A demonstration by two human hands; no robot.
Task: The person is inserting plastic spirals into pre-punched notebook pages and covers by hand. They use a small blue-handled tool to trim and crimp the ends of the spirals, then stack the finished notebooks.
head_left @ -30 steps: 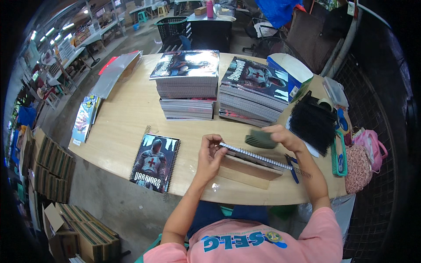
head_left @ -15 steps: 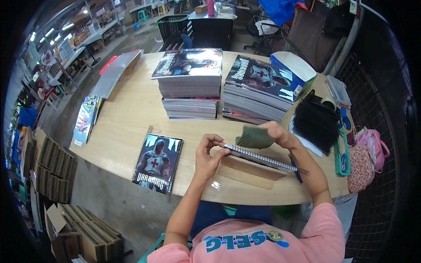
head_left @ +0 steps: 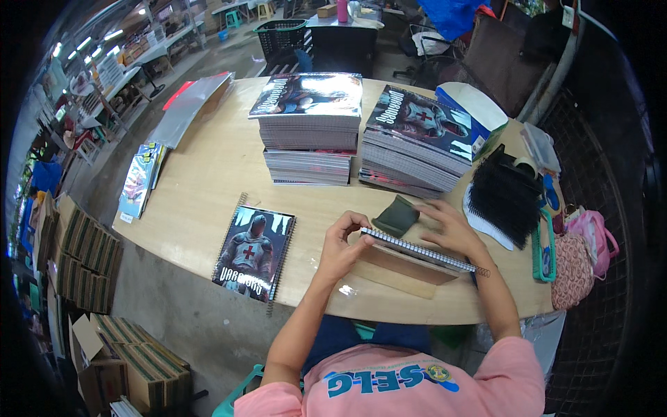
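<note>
My left hand (head_left: 345, 244) pinches the left end of a spiral-bound notebook (head_left: 417, 255), thumb on the near side. The notebook stands on its edge with its wire coil uppermost, and loose coil sticks out past its right end. Against its near side is a brown board (head_left: 406, 270). My right hand (head_left: 450, 228) hovers just beyond the coil, fingers spread and nothing held. Beside its fingertips a dark green, curved, flexible-looking piece (head_left: 396, 217) lies on the table. To the left lies another spiral notebook (head_left: 251, 254) with a hooded knight cover, coil wire projecting at both ends.
Two tall stacks of notebooks (head_left: 309, 132) (head_left: 417, 156) stand at the back of the table (head_left: 187, 187). Black coils (head_left: 504, 187) are heaped at the right, near a green tray (head_left: 544, 250) and a pink bag (head_left: 590, 229). Plastic-covered sheets (head_left: 184, 115) lie far left.
My right hand has let go of the green piece, which now rests on the table behind the notebook, and its fingers have spread. My left hand keeps its hold.
</note>
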